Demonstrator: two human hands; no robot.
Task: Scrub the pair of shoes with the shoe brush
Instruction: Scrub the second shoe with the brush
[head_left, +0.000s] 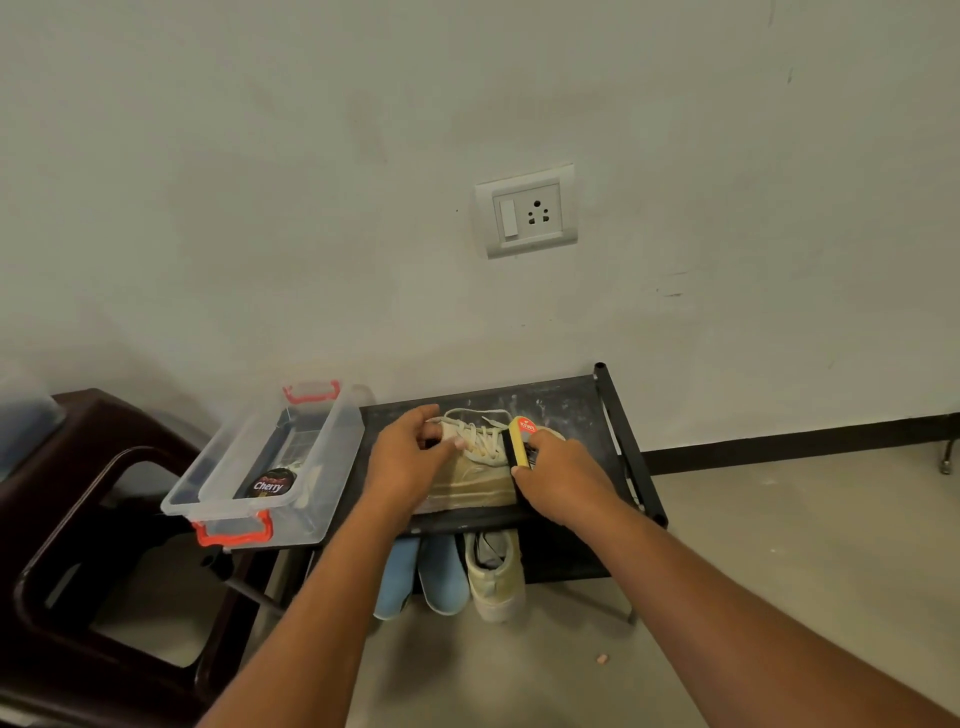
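Note:
A cream lace-up shoe (475, 475) lies on its side on the top shelf of a black shoe rack (571, 405). My left hand (410, 457) grips its heel end, thumb near the laces. My right hand (561, 473) holds a yellow and black shoe brush (521, 441) against the toe end of the shoe. The second cream shoe (493, 577) stands on the lower shelf, its heel toward me.
A clear plastic box (260, 467) with red handles sits on the rack's left end, holding a tin of Cherry polish (270, 486). Blue shoes (423, 577) stand on the lower shelf. A dark brown plastic stool (88, 519) is on the left. The wall holds a socket (525, 212).

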